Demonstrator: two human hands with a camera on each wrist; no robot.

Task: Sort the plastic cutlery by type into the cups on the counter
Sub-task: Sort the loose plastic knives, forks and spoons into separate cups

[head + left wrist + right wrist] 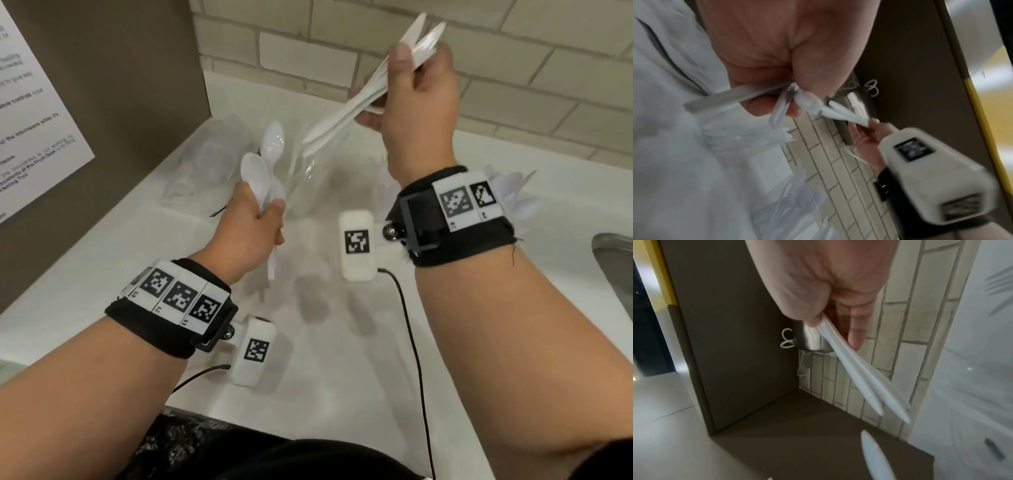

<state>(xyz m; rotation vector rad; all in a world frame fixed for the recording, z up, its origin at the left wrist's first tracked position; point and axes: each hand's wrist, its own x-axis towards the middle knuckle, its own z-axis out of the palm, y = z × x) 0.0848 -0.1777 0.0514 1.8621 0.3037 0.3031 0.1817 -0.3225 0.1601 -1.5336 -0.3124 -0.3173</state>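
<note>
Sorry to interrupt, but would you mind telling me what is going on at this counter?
A person is sorting white plastic cutlery over a white counter. The left hand grips a few spoons, bowls up. The right hand, raised higher, holds a bunch of knives. Clear cups stand between the hands, and more cutlery lies behind the right wrist.

A shared kitchenette: white counter (342,359) against a pale brick-tile wall (513,85), steel sink rim (613,250), posted paper notice about a microwave (30,113)
</note>
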